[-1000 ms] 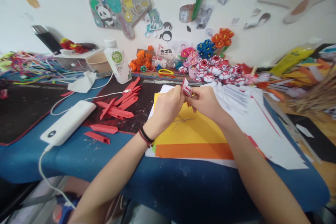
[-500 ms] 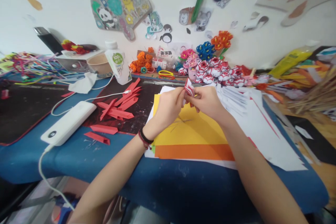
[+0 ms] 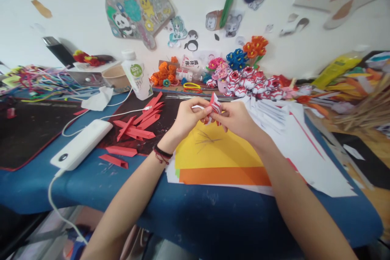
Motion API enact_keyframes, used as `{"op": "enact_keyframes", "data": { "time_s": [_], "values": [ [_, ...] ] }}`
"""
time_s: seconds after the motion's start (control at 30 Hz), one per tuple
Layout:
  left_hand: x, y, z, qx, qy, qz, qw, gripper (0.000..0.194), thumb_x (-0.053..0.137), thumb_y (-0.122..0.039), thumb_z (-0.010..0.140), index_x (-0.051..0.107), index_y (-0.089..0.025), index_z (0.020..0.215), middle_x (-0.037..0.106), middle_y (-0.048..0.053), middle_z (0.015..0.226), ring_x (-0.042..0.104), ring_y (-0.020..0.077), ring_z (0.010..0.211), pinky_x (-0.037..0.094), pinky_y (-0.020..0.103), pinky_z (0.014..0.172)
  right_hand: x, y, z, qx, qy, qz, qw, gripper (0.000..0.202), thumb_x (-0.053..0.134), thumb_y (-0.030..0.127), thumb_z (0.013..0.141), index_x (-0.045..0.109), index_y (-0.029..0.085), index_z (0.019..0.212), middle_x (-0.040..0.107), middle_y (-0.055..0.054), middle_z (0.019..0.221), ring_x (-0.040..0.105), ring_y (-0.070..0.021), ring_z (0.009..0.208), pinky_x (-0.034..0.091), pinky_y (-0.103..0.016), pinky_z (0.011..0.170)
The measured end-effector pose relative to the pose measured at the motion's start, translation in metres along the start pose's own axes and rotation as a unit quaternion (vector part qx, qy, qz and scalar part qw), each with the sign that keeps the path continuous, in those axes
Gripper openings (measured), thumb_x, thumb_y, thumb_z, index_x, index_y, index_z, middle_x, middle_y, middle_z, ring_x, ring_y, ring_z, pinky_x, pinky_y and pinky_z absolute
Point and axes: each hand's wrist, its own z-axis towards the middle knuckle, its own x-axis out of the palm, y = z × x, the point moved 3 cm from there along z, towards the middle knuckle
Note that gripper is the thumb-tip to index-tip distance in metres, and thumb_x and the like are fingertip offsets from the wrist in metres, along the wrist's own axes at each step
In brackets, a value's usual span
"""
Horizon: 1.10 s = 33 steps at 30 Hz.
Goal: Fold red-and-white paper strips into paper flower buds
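Note:
Between my two hands, above the yellow paper [image 3: 213,150], is a small red-and-white folded paper piece [image 3: 215,106]. The fingers of my left hand [image 3: 190,118] pinch its left side, thumb on top. My right hand [image 3: 239,120] grips it from the right with thumb and fingers closed. Part of the piece is hidden behind the fingers. Several thin wires [image 3: 207,141] lie on the yellow paper just below the hands. To the left, red folded paper strips [image 3: 138,132] lie in a loose pile on a dark mat.
Finished red-and-white paper flowers [image 3: 250,81] stand at the back beside blue and orange ones. A white power bank [image 3: 81,144] with cables and a white bottle [image 3: 137,75] are on the left. White sheets [image 3: 304,154] lie to the right.
My left hand has shifted slightly left and its fingers have changed their hold on the folded piece. More of the wires now shows below the hands.

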Motion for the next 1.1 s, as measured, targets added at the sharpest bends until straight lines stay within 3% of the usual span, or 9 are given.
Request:
{"op": "enact_keyframes", "data": {
  "time_s": [0.17,0.4,0.63,0.8,1.1],
  "values": [
    [-0.005,-0.002,0.002,-0.001,-0.036,0.024,0.999,0.048,0.096,-0.049,0.060,0.069,-0.014,0.079,0.067,0.000,0.066,0.058,0.0078,0.049,0.045,0.021,0.047,0.002,0.006,-0.001,0.009,0.040,0.055,0.998,0.027,0.069,0.040,0.088,0.070,0.016,0.075,0.067,0.000,0.063,0.056,-0.0091,0.039,0.041,-0.020,0.035],
    [-0.001,-0.007,-0.002,-0.038,-0.044,-0.012,0.998,0.053,0.095,-0.055,0.058,0.066,-0.014,0.074,0.059,-0.003,0.058,0.042,0.0029,0.045,0.025,0.018,0.042,0.001,0.000,0.001,0.056,0.066,0.158,0.984,0.047,0.084,0.058,0.074,0.069,0.014,0.070,0.065,-0.001,0.052,0.055,-0.0105,0.036,0.044,-0.023,0.040],
    [0.003,-0.007,-0.004,-0.027,-0.015,0.001,1.000,0.052,0.094,-0.056,0.061,0.068,-0.013,0.077,0.059,-0.003,0.056,0.047,0.0054,0.045,0.030,0.020,0.043,0.002,-0.005,0.005,0.069,0.052,0.174,0.981,0.052,0.090,0.061,0.064,0.070,0.014,0.068,0.067,-0.004,0.053,0.058,-0.0136,0.037,0.043,-0.025,0.039],
    [0.005,-0.012,-0.004,-0.013,-0.002,0.005,1.000,0.047,0.093,-0.053,0.065,0.070,-0.013,0.075,0.059,-0.002,0.059,0.046,0.0051,0.047,0.031,0.020,0.044,-0.006,0.001,0.003,0.032,0.030,0.191,0.981,0.053,0.085,0.065,0.070,0.069,0.015,0.068,0.065,-0.003,0.051,0.055,-0.0119,0.035,0.041,-0.025,0.038],
    [0.000,-0.010,-0.003,-0.059,0.057,0.013,0.997,0.041,0.099,-0.040,0.056,0.073,-0.012,0.069,0.065,0.001,0.059,0.047,0.0055,0.050,0.030,0.020,0.046,-0.003,-0.007,0.006,0.065,0.025,0.144,0.987,0.061,0.085,0.071,0.064,0.068,0.013,0.068,0.066,-0.005,0.052,0.059,-0.0139,0.038,0.046,-0.025,0.039]
  ]
}}
